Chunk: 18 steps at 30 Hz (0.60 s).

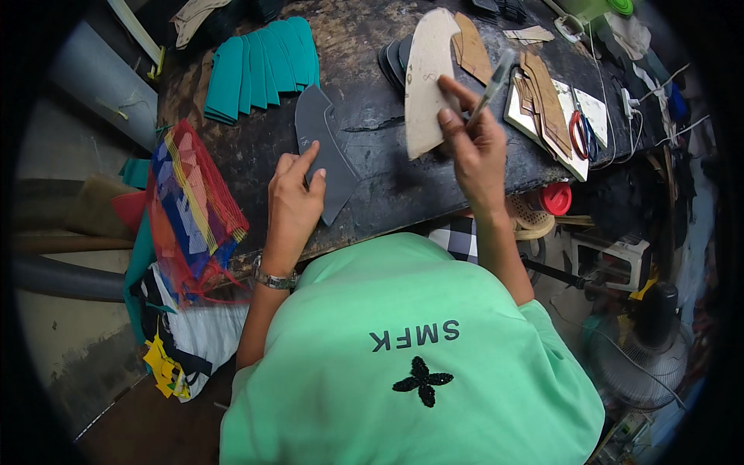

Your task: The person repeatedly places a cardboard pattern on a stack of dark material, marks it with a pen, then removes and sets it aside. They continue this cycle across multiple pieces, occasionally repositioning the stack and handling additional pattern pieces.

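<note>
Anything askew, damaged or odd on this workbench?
Nothing looks spilled or broken. The dark tabletop is heavily scuffed and worn. The left hand presses a dark grey cut piece; the right hand holds a pen and a tan template.

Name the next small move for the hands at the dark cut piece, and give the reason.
Probably lay the cardboard template onto the dark cut piece. The right hand holds that template lifted off the table together with a pen, while the left hand presses the dark piece flat, with nothing lying on it.
</note>
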Each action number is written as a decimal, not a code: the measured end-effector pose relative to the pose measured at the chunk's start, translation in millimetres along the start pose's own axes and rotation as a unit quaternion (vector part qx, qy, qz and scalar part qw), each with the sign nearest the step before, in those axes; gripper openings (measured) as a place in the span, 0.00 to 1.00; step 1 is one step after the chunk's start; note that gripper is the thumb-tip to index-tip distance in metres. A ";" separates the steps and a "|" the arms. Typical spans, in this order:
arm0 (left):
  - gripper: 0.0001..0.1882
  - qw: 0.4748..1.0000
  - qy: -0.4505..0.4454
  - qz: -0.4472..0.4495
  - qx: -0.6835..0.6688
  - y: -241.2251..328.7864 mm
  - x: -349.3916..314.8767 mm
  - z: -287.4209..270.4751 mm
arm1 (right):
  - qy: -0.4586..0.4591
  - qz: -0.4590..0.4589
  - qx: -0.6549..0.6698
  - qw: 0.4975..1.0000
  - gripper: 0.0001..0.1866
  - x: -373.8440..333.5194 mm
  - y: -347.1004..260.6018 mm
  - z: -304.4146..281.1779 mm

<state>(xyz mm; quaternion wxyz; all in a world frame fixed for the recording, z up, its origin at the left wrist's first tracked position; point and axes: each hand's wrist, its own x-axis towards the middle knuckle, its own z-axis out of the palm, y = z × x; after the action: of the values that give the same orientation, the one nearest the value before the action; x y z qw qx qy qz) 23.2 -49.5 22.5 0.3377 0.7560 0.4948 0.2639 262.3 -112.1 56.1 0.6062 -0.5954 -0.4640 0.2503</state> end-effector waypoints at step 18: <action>0.35 0.982 -0.039 0.168 0.074 -51.4 29.2 -27.8 | -0.267 -0.084 -0.212 0.936 0.25 -36.3 19.5 86.9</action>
<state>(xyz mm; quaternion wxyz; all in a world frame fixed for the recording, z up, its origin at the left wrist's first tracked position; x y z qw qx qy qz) -15.7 -1.1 2.4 0.2504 0.8608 0.3657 0.2500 176.3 -97.3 15.7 0.3384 -0.5806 -0.6993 0.2438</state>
